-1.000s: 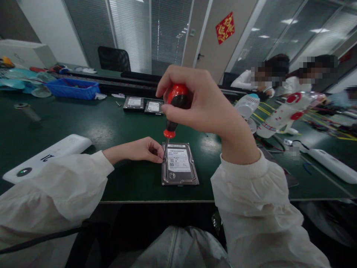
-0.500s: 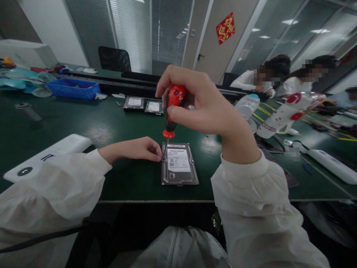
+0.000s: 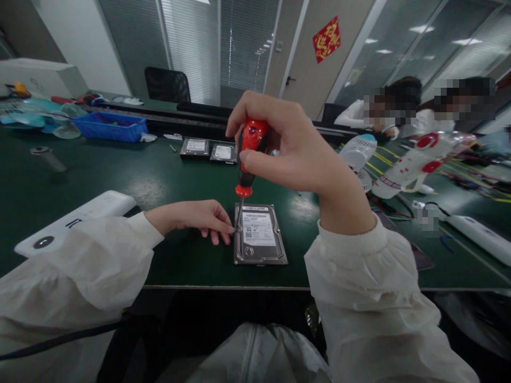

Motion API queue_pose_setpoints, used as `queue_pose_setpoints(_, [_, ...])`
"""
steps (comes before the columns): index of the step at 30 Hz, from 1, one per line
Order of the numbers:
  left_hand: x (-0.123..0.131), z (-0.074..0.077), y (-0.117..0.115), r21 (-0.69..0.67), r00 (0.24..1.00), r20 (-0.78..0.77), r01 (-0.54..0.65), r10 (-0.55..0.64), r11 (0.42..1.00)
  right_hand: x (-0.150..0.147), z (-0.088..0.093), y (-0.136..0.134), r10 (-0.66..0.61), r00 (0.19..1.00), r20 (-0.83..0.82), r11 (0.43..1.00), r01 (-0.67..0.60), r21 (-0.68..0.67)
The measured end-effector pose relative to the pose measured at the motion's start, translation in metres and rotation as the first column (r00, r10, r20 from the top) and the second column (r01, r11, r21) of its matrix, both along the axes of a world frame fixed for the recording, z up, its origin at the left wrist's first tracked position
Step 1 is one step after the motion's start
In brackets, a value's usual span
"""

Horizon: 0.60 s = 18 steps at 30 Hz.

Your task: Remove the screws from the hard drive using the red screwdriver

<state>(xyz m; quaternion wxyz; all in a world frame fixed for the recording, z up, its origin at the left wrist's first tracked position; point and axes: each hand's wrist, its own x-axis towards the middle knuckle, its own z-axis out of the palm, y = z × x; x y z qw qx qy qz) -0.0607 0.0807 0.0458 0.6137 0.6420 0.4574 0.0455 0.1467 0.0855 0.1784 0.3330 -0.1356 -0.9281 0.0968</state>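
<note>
Lying flat and label-up near the front edge of the green table [image 3: 167, 175], right in front of the body: one hard drive [image 3: 260, 234].

Why flat like that?

Probably to give the screwdriver [image 3: 249, 154] a straight path down. Held upright, tip set on the drive's left rim, towards the far corner. Screw itself too small to make out.

And the grip?

Right hand [image 3: 291, 146] clamped round the red handle from above, fingers wrapped, thumb in front. Seems suited to pressing and twisting at once.

Left hand [image 3: 197, 217]?

Resting on the table, fingers loosely spread, tips touching the drive's left edge just beside the blade. Holding nothing, as far as can be seen. Likely bracing the drive and steadying the tip.

Counting, then?

One screwdriver. Three drives in all: the one under the hands, plus a second drive [image 3: 195, 148] and a third drive [image 3: 222, 152] side by side at the far side, well apart from the hands.

Further out?

One long white device [image 3: 75, 223] beside the left sleeve, one blue bin [image 3: 109, 126] far left, one black chair [image 3: 167, 85] behind. To the right, one white fan [image 3: 356, 153], one white-and-red toy [image 3: 415, 162] and one white power strip [image 3: 479, 239]. At the back right, one co-worker [image 3: 353, 114] and another co-worker [image 3: 421, 122], both in white.
</note>
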Motion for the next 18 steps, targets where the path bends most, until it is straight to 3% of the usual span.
queue_pose_setpoints(18, [0.0024,0.0004,-0.0023,0.006,0.999,-0.004,-0.036,0.036,0.999,-0.0013,0.0005,0.0014,-0.005,1.000,-0.002,1.000,0.005,0.026])
